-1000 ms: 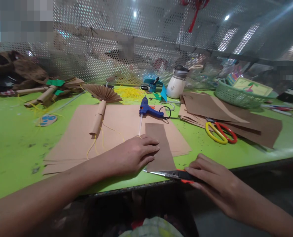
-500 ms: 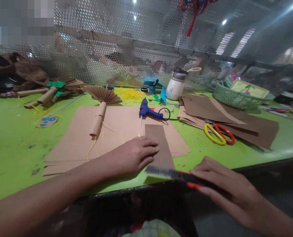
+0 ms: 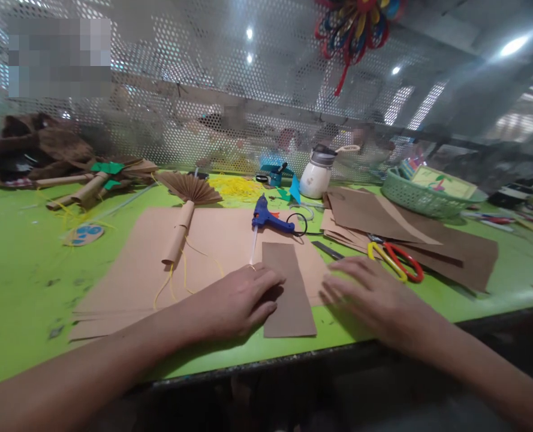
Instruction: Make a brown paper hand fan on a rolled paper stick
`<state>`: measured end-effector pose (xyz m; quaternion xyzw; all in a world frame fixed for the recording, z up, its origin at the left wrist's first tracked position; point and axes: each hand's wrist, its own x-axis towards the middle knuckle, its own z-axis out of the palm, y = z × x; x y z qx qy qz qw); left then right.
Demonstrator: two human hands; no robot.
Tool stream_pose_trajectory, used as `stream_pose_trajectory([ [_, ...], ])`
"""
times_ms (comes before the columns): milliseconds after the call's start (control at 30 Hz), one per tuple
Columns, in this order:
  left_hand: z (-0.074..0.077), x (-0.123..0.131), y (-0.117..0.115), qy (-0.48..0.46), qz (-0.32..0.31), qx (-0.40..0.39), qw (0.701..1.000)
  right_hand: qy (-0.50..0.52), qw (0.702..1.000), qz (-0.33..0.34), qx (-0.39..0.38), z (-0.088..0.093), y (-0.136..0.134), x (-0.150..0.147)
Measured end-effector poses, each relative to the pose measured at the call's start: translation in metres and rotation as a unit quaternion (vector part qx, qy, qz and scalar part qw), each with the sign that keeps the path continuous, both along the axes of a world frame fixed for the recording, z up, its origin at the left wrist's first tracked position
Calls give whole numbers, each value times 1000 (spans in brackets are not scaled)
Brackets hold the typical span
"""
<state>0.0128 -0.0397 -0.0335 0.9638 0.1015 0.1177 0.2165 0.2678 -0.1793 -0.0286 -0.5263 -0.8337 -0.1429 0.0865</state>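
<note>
My left hand [image 3: 237,300] lies flat with its fingers stretched onto the left edge of a dark brown paper strip [image 3: 288,294], which lies on a stack of tan paper sheets [image 3: 131,270] at the table's near edge. My right hand [image 3: 369,297] hovers low just right of the strip, fingers stretched out and blurred, with nothing seen in them. A dark scissor blade [image 3: 327,249] shows on the table just beyond this hand; its handle is hidden.
A blue glue gun [image 3: 268,219] and a rolled paper fan [image 3: 183,207] lie on the tan sheets. Yellow-and-red scissors [image 3: 394,261] rest on brown sheets [image 3: 428,237] at the right. A white bottle [image 3: 315,174], a green basket [image 3: 421,195] and a perforated metal screen stand behind.
My right hand carried the orange-handled scissors from the table's near edge up and forward, and now shows stretched out beside the strip. My left hand stayed on the strip.
</note>
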Motion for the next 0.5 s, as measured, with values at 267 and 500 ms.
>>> stream_pose_trajectory([
  [267, -8, 3, 10, -31, 47, -144, 988, -86, 980, 171, -51, 20, 22, -50],
  [500, -8, 3, 12, -27, 39, -162, 986, -18, 982, 186, -8, 0, 27, -44],
])
